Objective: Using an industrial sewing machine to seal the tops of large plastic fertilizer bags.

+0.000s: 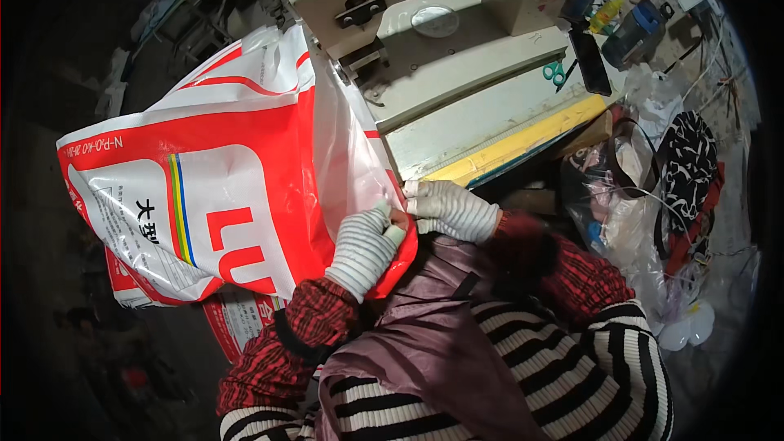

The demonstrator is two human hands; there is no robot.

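A large red-and-white printed sack (294,147) stretches from the left up to the sewing machine (425,65). Its near right edge lies between my hands. My left hand (363,251), in a grey-and-white striped glove with bare fingertips, is closed on the red corner, thumb and fingers pinching the edge. Just to the right, my right hand (453,211), gloved alike, is closed with its fingertips at the same edge of the sack. The far end of the sack reaches the machine's needle area, where its exact position is hidden.
On the machine table (474,106) lie teal-handled scissors (555,73) and a black phone (590,62), with a bottle (635,33) behind. A yellow strip (523,143) runs along the table's near edge. Clear plastic bags (625,163) and a black-and-white patterned cloth (690,163) lie at right.
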